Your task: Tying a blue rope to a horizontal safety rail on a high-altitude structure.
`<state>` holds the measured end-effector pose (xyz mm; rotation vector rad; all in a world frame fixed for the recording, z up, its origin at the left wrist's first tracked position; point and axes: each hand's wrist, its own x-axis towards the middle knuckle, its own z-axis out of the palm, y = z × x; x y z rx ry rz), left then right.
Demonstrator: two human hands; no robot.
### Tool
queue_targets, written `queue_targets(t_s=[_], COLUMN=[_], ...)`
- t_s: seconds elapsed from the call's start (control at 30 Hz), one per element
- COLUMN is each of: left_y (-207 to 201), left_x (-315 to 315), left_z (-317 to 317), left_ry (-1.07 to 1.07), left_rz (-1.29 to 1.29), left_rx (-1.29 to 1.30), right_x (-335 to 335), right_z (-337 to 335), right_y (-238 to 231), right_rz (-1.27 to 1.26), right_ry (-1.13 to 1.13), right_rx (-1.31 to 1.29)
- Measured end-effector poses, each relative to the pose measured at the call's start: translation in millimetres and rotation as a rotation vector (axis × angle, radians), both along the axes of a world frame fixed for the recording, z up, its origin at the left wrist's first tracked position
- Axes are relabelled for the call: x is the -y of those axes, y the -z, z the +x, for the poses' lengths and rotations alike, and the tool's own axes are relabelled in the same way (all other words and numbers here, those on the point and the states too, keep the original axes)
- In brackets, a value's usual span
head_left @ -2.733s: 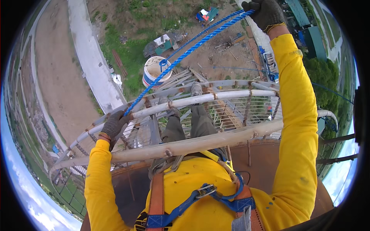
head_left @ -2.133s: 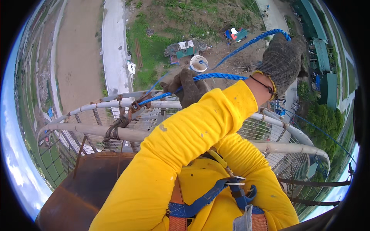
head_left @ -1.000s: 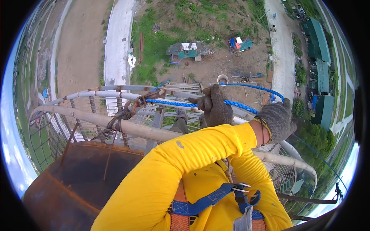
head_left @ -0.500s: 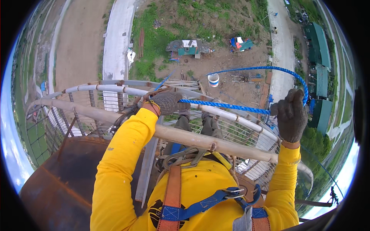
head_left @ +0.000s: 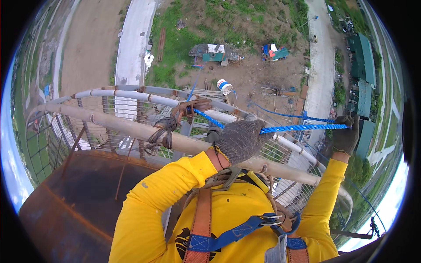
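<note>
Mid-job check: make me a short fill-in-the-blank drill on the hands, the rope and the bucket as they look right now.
1. The left hand and the right hand both hold the ____ rope.
2. Both sleeves are ____.
3. In the picture, the striped bucket shows closer to the ____ hand.

Missing words: blue; yellow; left.

The rope [head_left: 302, 128] is bright blue with pale flecks. On it, the left glove [head_left: 241, 140] and right glove [head_left: 345, 136] are dark grey. Beyond the rope, the bucket [head_left: 224, 87] is white with blue and red bands; nearer than it, the shirt [head_left: 239, 199] is yellow.
</note>
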<state>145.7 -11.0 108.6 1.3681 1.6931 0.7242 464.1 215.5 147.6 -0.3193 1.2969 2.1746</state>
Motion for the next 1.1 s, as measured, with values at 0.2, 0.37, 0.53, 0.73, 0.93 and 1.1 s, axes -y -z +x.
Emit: queue_targets(t_s=[0.2,0.37,0.53,0.73,0.93,1.1], left_y=[17.3,31.5,90.2,158.5,130.2,104.4], left_x=[2.8,-23.6,-38.5,-15.9,-28.4,-37.6], left_z=[7.9,30.6,12.7,-30.1,-53.1,-68.2], left_ry=[0.175,0.290,0.359,0.544,0.694,0.593], left_rz=[-0.119,-0.205,-0.447,-0.650,-0.846,-0.795], left_rx=[-0.047,0.006,-0.196,-0.366,-0.466,-0.478], right_x=[48.7,103.9,111.6,109.7,158.1,154.7], right_z=[-65.2,-91.2,-96.2,90.0,270.3,284.1], right_y=[26.0,106.4,58.1,28.4,17.3,19.4], right_rz=[0.644,0.472,1.078,1.490,0.643,0.106], right_ry=[-0.185,-0.434,-0.809,-1.587,-2.179,-0.798], right_rx=[0.839,0.844,0.968,2.133,2.821,2.352])
